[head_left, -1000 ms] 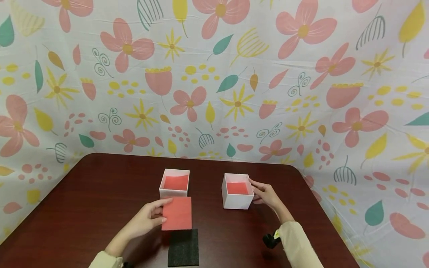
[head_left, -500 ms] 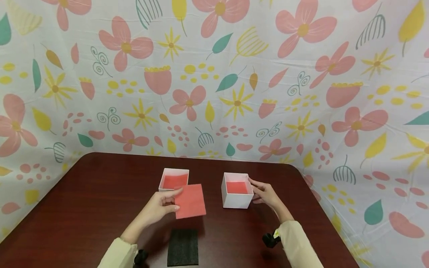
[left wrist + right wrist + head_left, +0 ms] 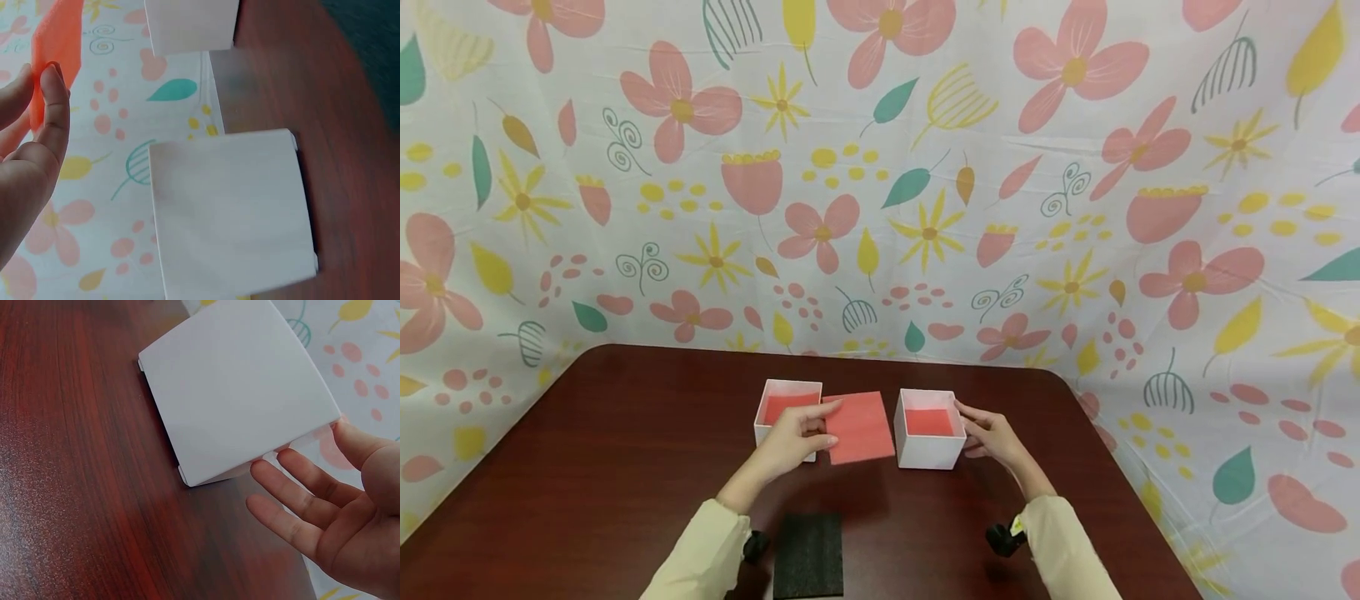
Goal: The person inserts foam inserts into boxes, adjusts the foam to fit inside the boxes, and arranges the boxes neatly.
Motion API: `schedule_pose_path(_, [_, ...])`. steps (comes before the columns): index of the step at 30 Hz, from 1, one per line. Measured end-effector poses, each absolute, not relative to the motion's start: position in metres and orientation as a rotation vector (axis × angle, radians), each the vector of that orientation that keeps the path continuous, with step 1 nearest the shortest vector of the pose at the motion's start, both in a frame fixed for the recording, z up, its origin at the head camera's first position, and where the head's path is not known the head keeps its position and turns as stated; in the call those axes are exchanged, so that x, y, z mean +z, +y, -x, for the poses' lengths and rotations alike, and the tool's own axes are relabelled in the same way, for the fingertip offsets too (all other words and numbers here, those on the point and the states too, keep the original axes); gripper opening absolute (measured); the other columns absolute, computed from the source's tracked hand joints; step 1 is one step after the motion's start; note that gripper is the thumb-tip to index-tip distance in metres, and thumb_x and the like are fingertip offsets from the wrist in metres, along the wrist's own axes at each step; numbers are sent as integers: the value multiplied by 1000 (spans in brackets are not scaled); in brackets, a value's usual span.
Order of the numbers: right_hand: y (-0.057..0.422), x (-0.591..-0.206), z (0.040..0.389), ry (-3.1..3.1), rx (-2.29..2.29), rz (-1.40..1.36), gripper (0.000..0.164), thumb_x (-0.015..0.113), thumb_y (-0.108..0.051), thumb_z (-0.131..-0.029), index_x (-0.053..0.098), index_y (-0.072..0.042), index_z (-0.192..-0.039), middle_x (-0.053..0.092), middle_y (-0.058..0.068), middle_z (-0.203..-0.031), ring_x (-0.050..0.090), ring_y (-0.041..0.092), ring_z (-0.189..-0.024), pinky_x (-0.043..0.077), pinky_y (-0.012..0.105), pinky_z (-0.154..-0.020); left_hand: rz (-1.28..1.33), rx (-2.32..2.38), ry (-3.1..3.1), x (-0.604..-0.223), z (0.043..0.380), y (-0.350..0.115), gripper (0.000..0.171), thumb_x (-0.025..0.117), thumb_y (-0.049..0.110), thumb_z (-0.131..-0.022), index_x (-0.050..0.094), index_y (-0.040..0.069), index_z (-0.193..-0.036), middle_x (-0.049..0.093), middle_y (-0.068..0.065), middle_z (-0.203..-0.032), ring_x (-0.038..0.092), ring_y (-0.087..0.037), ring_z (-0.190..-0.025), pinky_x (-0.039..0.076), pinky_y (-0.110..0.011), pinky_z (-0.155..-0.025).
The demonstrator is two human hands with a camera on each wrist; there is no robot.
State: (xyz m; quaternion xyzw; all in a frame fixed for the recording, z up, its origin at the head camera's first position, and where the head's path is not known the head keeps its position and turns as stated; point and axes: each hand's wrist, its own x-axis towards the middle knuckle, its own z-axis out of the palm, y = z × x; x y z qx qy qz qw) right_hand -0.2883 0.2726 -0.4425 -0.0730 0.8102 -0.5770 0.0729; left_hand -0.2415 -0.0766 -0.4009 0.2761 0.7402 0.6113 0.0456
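My left hand [image 3: 792, 442] pinches the edge of a thin, flat red square [image 3: 859, 427], fingers on one side and thumb on the other. The square is held above the table, between two white open-topped boxes. The left box [image 3: 762, 432] stands partly behind my left hand and has a red lining or piece inside. A red piece [image 3: 928, 422] also shows inside the right box [image 3: 931, 452]. My right hand [image 3: 998, 439] rests its fingertips against that box's right wall, with the thumb at the rim corner in the right wrist view [image 3: 359, 447].
A flat black square [image 3: 808, 557] lies on the dark red-brown table [image 3: 625, 467] near the front. Behind the table hangs a flower-printed cloth [image 3: 850, 167]. Black wrist devices sit by both sleeves.
My left hand has carried the red square forward and to the right, away from above the black square, to beside the right box. My right hand and both boxes have stayed put.
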Motion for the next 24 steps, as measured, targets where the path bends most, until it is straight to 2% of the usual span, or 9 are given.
schedule_pose_path(4, [272, -442, 287, 2439, -1731, 219, 42, 47, -12, -94, 38, -1, -134, 59, 26, -102, 63, 29, -70, 48, 50, -65, -845, 1871, 2270, -398, 248, -64, 50, 60, -4, -82, 43, -8, -128, 60, -19, -97, 56, -15, -72, 49, -27, -67])
schedule_pose_path(10, [272, -442, 286, 2437, -1737, 229, 42, 46, -11, -94, 37, 0, -134, 58, 28, -101, 61, 37, -72, 48, 51, -65, -877, 1843, 2321, -397, 256, -45, 49, 62, -5, -80, 45, -10, -126, 59, -22, -99, 54, -17, -68, 44, -23, -59])
schedule_pose_path(13, [272, -442, 285, 2442, -1725, 234, 42, 46, -11, -94, 36, 0, -134, 57, 29, -101, 60, 38, -72, 48, 51, -64, -856, 1845, 2309, -398, 259, -37, 50, 62, -5, -80, 45, -9, -126, 57, -22, -102, 56, -22, -71, 48, -25, -61])
schedule_pose_path(17, [271, -442, 284, 2449, -1721, 243, 42, 45, -11, -94, 35, 0, -134, 57, 29, -102, 61, 36, -72, 48, 51, -64, -838, 1863, 2274, -399, 264, -27, 50, 62, -5, -80, 45, -11, -126, 58, -20, -96, 56, -25, -72, 50, -31, -65])
schedule_pose_path(20, [271, -442, 284, 2442, -1735, 241, 42, 46, -11, -94, 36, 0, -134, 57, 29, -103, 62, 35, -71, 48, 52, -65, -849, 1846, 2305, -399, 270, -20, 48, 63, -4, -79, 47, -11, -124, 60, -17, -89, 55, -22, -70, 49, -28, -61])
schedule_pose_path(24, [271, -441, 284, 2427, -1749, 231, 42, 45, -10, -94, 36, 0, -134, 55, 30, -106, 62, 34, -71, 47, 52, -66, -877, 1758, 2426, -398, 275, -11, 44, 63, -3, -80, 50, -8, -122, 59, -13, -89, 55, -17, -69, 46, -24, -58])
